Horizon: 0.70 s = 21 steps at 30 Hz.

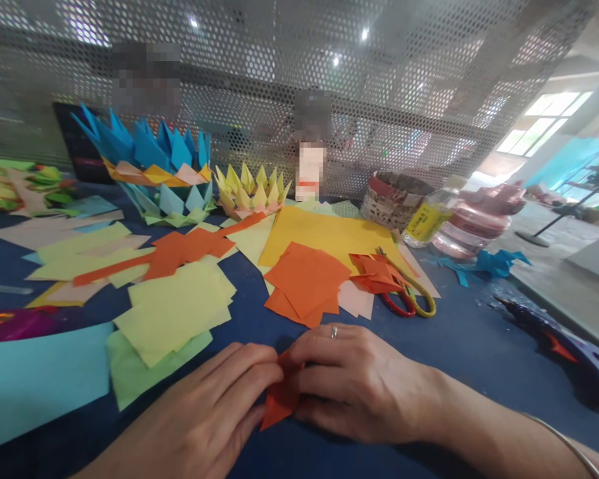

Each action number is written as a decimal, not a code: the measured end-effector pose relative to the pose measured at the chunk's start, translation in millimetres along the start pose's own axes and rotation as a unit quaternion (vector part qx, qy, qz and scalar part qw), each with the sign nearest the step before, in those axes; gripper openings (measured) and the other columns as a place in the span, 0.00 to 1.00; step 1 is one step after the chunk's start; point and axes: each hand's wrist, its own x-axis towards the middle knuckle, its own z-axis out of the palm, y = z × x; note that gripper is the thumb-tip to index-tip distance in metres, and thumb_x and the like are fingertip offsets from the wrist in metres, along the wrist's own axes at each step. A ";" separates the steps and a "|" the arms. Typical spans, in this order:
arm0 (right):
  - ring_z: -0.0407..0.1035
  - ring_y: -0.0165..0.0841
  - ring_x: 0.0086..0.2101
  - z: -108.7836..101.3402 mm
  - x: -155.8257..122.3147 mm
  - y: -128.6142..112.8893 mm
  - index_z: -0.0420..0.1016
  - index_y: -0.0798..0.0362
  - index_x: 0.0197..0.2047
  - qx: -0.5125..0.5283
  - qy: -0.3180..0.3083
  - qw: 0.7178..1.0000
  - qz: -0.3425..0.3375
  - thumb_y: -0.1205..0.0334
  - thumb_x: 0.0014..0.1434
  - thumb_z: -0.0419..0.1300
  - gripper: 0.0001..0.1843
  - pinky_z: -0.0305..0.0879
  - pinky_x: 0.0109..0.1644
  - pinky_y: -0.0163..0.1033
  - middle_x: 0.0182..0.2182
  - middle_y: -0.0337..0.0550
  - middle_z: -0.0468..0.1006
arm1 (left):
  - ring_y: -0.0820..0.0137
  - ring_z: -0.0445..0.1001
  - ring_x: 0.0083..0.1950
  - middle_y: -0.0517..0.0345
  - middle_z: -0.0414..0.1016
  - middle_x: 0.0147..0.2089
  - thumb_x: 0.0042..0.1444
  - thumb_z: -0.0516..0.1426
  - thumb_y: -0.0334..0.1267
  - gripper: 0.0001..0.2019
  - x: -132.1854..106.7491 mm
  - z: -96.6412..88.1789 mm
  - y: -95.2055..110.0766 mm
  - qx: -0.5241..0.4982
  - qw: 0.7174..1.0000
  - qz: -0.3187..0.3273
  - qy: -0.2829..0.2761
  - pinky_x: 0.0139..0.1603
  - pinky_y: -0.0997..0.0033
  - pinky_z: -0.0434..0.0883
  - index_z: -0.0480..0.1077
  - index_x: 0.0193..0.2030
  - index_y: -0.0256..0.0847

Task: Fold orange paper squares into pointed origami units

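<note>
The left hand (229, 394) and right hand (352, 380) pinch the small orange paper (281, 399) nearer than the orange sheets (307, 278); for the apparent fold, align edges before pressing, 2 hands steady.

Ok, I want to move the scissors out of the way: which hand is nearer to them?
Right. The right hand is on their near side, not touching the scissors; the left hand is farther off, to their left.
</note>
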 end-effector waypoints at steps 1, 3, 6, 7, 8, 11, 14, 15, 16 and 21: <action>0.81 0.36 0.46 0.1 0.4 0.0 0.81 0.56 0.41 -0.004 -0.001 1.000 0.000 0.63 0.75 0.59 0.12 0.78 0.49 0.40 0.47 0.51 0.85 | 0.73 0.83 0.51 0.59 0.85 0.50 0.75 0.44 0.28 0.17 0.3 -0.3 0.1 0.000 1.000 -0.006 0.000 0.62 0.80 0.74 0.73 0.55 0.39; 0.81 0.37 0.47 -0.1 1.3 0.1 0.81 0.56 0.40 -0.018 0.004 1.000 -0.002 0.63 0.75 0.59 0.12 0.78 0.52 0.41 0.47 0.51 0.85 | 0.73 0.83 0.49 0.58 0.85 0.50 0.75 0.44 0.29 0.16 0.0 -0.7 0.5 -0.013 0.999 -0.031 -0.002 0.58 0.82 0.75 0.71 0.56 0.38; 0.80 0.36 0.48 -0.4 2.0 0.4 0.81 0.55 0.37 -0.038 0.023 0.999 -0.006 0.64 0.73 0.62 0.11 0.76 0.54 0.40 0.47 0.51 0.84 | 0.73 0.84 0.49 0.57 0.84 0.50 0.75 0.46 0.33 0.14 -2.4 -0.1 -0.3 -0.034 0.997 -0.064 -0.009 0.53 0.84 0.77 0.71 0.57 0.41; 0.80 0.36 0.47 -0.3 2.0 0.5 0.80 0.55 0.36 -0.038 0.029 0.999 -0.007 0.64 0.73 0.62 0.11 0.76 0.53 0.40 0.47 0.50 0.84 | 0.73 0.84 0.50 0.57 0.84 0.51 0.74 0.47 0.33 0.14 -3.1 0.3 -1.0 -0.041 0.997 -0.068 -0.010 0.53 0.84 0.77 0.71 0.57 0.42; 0.80 0.35 0.47 -0.1 1.9 0.7 0.80 0.55 0.36 -0.036 0.034 0.999 -0.010 0.65 0.72 0.62 0.11 0.76 0.52 0.40 0.46 0.49 0.84 | 0.72 0.84 0.51 0.57 0.83 0.52 0.73 0.48 0.32 0.14 -3.3 0.7 -1.7 -0.048 0.996 -0.070 -0.011 0.54 0.84 0.77 0.72 0.57 0.43; 0.80 0.35 0.45 0.1 1.5 1.0 0.80 0.54 0.34 -0.027 0.036 0.999 -0.018 0.65 0.74 0.61 0.14 0.76 0.49 0.40 0.43 0.47 0.85 | 0.72 0.83 0.52 0.56 0.82 0.53 0.71 0.49 0.31 0.14 -2.2 0.8 -3.4 -0.073 0.995 -0.072 -0.019 0.56 0.83 0.76 0.72 0.56 0.44; 0.80 0.34 0.43 -0.8 1.8 0.7 0.80 0.54 0.35 -0.032 0.026 0.999 -0.018 0.63 0.75 0.60 0.15 0.76 0.48 0.40 0.43 0.46 0.85 | 0.73 0.82 0.51 0.56 0.80 0.52 0.71 0.49 0.31 0.13 -1.8 -1.1 -4.6 -0.104 0.990 -0.088 -0.044 0.53 0.84 0.77 0.70 0.56 0.44; 0.79 0.34 0.43 -1.2 2.1 0.5 0.80 0.53 0.35 -0.032 0.022 0.999 -0.017 0.63 0.75 0.60 0.14 0.76 0.49 0.40 0.43 0.46 0.85 | 0.73 0.82 0.51 0.57 0.80 0.52 0.72 0.49 0.32 0.13 -2.6 -1.9 -5.3 -0.117 0.987 -0.093 -0.053 0.52 0.84 0.77 0.70 0.56 0.44; 0.80 0.34 0.43 -1.6 2.4 0.4 0.80 0.53 0.36 -0.032 0.019 0.999 -0.017 0.63 0.75 0.60 0.14 0.76 0.49 0.40 0.43 0.46 0.85 | 0.74 0.82 0.51 0.58 0.80 0.51 0.72 0.49 0.32 0.12 -3.9 -2.6 -6.1 -0.127 0.985 -0.096 -0.063 0.51 0.85 0.77 0.69 0.57 0.44; 0.80 0.35 0.45 -1.8 3.5 0.3 0.81 0.54 0.37 -0.019 0.007 1.000 -0.013 0.64 0.74 0.60 0.13 0.76 0.50 0.41 0.44 0.47 0.85 | 0.71 0.82 0.51 0.57 0.80 0.52 0.73 0.51 0.36 0.12 -8.6 -3.0 -12.1 -0.124 0.985 -0.077 -0.095 0.50 0.81 0.78 0.67 0.59 0.45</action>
